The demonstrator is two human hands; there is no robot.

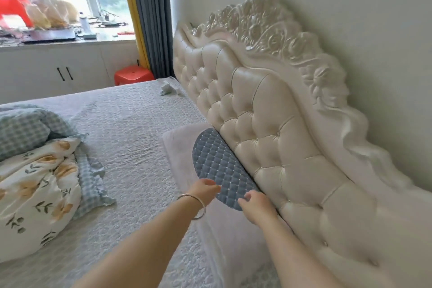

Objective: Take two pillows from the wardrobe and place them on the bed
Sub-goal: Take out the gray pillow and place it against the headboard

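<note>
A blue-grey quilted pillow (218, 166) lies on a pale, flat white pillow (180, 149) at the head of the bed (121, 124), pressed against the tufted cream headboard (268, 124). My left hand (205, 190), with a silver bangle on the wrist, pinches the blue pillow's near edge. My right hand (256, 206) grips the same edge closer to the headboard. The wardrobe is out of view.
A crumpled floral and checked duvet (39, 170) lies on the bed's left side. A small white cloth (169, 87) sits at the far corner. Beyond the bed stand a red stool (133, 75), low white cabinets (65, 72) and a cluttered window sill (70, 35).
</note>
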